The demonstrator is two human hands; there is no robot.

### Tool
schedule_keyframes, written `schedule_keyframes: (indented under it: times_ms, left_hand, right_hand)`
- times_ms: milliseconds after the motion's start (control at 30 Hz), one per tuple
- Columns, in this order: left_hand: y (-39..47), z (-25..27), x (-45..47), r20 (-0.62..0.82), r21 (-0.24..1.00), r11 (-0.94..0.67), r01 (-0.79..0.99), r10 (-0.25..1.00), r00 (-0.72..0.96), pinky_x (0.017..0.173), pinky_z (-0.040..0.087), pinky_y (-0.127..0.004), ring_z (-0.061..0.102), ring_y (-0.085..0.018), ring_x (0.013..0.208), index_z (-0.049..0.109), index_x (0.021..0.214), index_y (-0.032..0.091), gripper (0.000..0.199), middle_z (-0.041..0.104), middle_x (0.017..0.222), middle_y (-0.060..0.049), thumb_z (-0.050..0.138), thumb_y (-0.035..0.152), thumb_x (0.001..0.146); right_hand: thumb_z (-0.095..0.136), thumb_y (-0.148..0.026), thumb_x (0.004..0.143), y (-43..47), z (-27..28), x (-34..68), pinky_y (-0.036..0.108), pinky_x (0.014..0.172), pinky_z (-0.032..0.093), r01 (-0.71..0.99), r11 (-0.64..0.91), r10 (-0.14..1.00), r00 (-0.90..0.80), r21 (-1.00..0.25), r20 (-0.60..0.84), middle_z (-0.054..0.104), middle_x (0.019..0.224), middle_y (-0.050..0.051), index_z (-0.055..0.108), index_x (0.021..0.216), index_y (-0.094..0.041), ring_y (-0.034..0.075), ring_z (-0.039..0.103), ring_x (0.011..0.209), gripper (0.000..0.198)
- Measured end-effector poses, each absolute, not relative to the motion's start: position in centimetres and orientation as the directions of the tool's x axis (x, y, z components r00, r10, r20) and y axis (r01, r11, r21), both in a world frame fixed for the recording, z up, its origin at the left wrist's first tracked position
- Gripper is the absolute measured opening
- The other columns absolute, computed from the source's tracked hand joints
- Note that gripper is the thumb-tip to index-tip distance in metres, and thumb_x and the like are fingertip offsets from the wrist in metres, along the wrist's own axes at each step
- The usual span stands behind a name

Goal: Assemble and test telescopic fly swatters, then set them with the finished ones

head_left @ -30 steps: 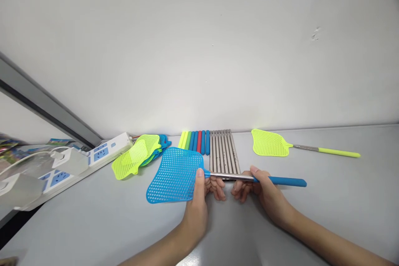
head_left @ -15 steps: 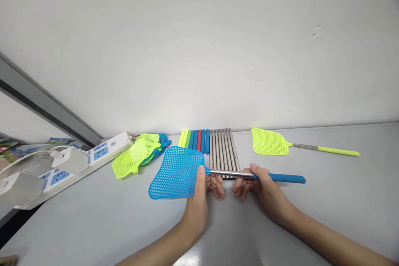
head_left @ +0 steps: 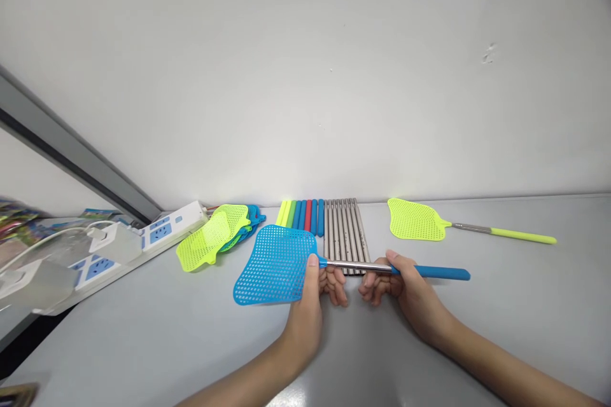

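A blue fly swatter (head_left: 274, 265) with a metal rod and blue grip lies level across both hands, above the table. My left hand (head_left: 310, 299) pinches it where the perforated head meets the rod, thumb on top. My right hand (head_left: 408, 286) is closed round the joint of the rod and the blue handle. Behind them lie a row of metal rods (head_left: 346, 229) and a row of coloured handles (head_left: 300, 215) in yellow, green, blue and red. A yellow-green fly swatter (head_left: 417, 219) rests at the back right.
Yellow, green and blue swatter heads (head_left: 214, 235) are piled at the left. Beyond them a white power strip (head_left: 160, 232) with plugged-in adapters (head_left: 112, 245) runs along the table's left edge. A white wall (head_left: 315, 76) closes off the back of the grey table (head_left: 515, 305).
The whole view has shifted slightly, with things on the table appearing a little further right. Both hands keep the same hold on the blue fly swatter.
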State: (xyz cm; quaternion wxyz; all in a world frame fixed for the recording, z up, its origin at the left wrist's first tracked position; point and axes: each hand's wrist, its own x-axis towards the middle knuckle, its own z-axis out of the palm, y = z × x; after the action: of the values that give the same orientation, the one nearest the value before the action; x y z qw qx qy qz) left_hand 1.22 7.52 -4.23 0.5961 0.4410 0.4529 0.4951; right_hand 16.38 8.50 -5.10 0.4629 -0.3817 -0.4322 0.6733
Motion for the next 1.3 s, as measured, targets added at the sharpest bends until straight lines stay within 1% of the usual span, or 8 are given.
schedule_keyframes:
  times_ms: [167,433,633,867,1033,1300]
  left_hand:
    - [7.48,-4.35,1.18,-0.120,0.971,0.141,-0.194,0.986,0.116,0.057,0.036,-0.026,0.048,-0.014,0.049,0.054,0.062,0.014,0.054,0.054,0.047,-0.002,0.017,0.046,0.086]
    - [7.62,-4.44,1.18,-0.141,0.972,0.155,-0.175,0.986,0.091,0.057,0.036,-0.026,0.048,-0.014,0.049,0.053,0.060,0.014,0.052,0.053,0.047,-0.003,0.021,0.047,0.085]
    - [7.52,-4.38,1.18,-0.133,0.973,0.149,-0.175,0.986,0.097,0.056,0.036,-0.026,0.048,-0.014,0.048,0.053,0.061,0.014,0.051,0.053,0.047,-0.003,0.023,0.048,0.084]
    - [7.55,-4.09,1.33,-0.135,0.975,0.148,-0.165,0.987,0.090,0.051,0.033,-0.025,0.045,-0.013,0.045,0.052,0.061,0.015,0.050,0.052,0.045,-0.002,0.024,0.050,0.082]
    - [7.45,-3.98,1.31,-0.130,0.979,0.139,-0.147,0.989,0.073,0.054,0.034,-0.026,0.046,-0.013,0.047,0.054,0.061,0.014,0.050,0.053,0.045,-0.003,0.024,0.049,0.083]
    - [7.46,-4.16,1.37,-0.118,0.975,0.128,-0.179,0.991,0.066,0.053,0.035,-0.026,0.046,-0.013,0.047,0.054,0.063,0.014,0.047,0.053,0.046,-0.002,0.026,0.047,0.083]
  right_hand:
    - [0.030,-0.044,0.083,8.47,-5.07,16.29,0.025,0.048,0.042,-0.299,-0.196,0.955,-0.276,-0.934,-0.112,0.062,0.057,0.009,0.064,0.059,-0.009,0.014,0.055,0.049,0.055]
    - [0.029,-0.042,0.085,8.51,-5.06,16.26,0.024,0.049,0.042,-0.330,-0.193,0.957,-0.272,-0.924,-0.102,0.062,0.059,0.009,0.064,0.060,-0.009,0.015,0.055,0.051,0.054]
    - [0.030,-0.040,0.084,8.34,-5.20,16.28,0.025,0.048,0.042,-0.328,-0.207,0.957,-0.263,-0.922,-0.122,0.061,0.058,0.010,0.062,0.058,-0.010,0.015,0.055,0.051,0.051]
    - [0.034,-0.040,0.082,8.38,-5.10,16.21,0.026,0.048,0.042,-0.335,-0.223,0.960,-0.240,-0.916,-0.146,0.061,0.057,0.009,0.061,0.057,-0.010,0.015,0.054,0.048,0.048]
    - [0.036,-0.040,0.081,8.44,-5.00,16.14,0.025,0.046,0.042,-0.333,-0.219,0.963,-0.226,-0.917,-0.148,0.061,0.056,0.009,0.061,0.056,-0.010,0.014,0.054,0.046,0.046]
    - [0.035,-0.040,0.082,8.55,-5.01,16.23,0.026,0.048,0.042,-0.321,-0.216,0.960,-0.243,-0.922,-0.140,0.060,0.055,0.008,0.061,0.056,-0.011,0.014,0.054,0.047,0.047]
